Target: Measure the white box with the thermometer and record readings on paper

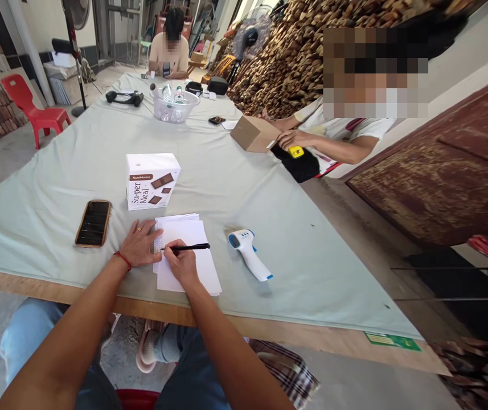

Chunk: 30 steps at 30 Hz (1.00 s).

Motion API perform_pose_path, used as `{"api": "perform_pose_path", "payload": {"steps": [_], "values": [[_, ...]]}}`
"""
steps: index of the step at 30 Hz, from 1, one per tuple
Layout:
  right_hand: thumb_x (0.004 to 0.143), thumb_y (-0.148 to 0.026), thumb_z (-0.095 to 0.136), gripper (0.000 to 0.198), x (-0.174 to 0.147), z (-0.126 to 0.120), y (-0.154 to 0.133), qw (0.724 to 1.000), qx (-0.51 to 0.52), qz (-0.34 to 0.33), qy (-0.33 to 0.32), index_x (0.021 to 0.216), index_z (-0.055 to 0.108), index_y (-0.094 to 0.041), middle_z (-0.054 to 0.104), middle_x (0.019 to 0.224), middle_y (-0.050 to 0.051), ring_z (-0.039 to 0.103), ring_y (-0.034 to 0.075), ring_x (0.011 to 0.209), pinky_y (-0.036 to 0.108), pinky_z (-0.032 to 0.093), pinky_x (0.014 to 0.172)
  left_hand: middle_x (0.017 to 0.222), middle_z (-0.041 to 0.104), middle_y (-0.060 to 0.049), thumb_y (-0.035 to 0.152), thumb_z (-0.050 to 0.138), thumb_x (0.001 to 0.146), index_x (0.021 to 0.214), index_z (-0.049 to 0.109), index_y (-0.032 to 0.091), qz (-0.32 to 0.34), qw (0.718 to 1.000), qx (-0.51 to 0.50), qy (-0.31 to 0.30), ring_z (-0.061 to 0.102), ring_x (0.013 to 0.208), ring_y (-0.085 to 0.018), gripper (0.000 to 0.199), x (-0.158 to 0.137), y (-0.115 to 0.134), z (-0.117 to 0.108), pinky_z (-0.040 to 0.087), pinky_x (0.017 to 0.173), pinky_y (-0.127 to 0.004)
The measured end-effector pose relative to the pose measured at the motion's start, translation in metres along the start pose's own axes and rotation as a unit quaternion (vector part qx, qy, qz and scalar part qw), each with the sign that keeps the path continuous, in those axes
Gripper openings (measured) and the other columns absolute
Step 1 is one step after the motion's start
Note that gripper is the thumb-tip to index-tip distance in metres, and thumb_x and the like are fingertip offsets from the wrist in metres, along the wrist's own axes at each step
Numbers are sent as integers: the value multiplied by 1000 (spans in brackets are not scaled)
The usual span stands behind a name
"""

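Observation:
A black pen (190, 247) is gripped in my right hand (181, 263), its tip low over the left part of the white paper (203, 270). Fingers spread, my left hand (140, 244) lies flat across the left edge of the sheets; a ring and a red wrist cord show on it. Faint marks run down that edge of the paper. Just beyond the sheets stands a white "Su-per Meal" box (153, 181). To the left lies a dark-screened phone (93, 223) in an orange-brown case. On the right rests a white and blue infrared thermometer (250, 254).
Farther along the cloth-covered table (209, 176) is a clear plastic basket (175, 108) with bottles, beside a black headset-like device (124, 98). A person at the right handles a cardboard box (254, 134) and something yellow (296, 151). Another person sits at the far end. A red chair (34, 108) stands left.

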State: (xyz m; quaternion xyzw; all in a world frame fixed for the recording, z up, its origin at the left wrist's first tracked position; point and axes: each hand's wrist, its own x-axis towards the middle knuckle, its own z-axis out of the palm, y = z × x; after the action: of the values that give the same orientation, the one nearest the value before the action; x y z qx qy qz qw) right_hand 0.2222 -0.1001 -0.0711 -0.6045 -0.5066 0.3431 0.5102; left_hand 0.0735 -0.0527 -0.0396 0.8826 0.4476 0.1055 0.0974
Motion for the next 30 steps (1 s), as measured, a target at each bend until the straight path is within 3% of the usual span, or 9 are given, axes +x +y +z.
{"api": "perform_pose_path", "payload": {"steps": [30], "values": [[67, -37, 50, 14, -1, -2, -4, 1000, -3, 4, 3, 66, 54, -24, 60, 59, -2, 56, 17, 58, 29, 45, 60, 147, 42, -15, 40, 66, 75, 130, 54, 22, 3, 1000, 4, 5, 35, 139, -29, 60, 0, -1, 1, 16, 118, -54]]}}
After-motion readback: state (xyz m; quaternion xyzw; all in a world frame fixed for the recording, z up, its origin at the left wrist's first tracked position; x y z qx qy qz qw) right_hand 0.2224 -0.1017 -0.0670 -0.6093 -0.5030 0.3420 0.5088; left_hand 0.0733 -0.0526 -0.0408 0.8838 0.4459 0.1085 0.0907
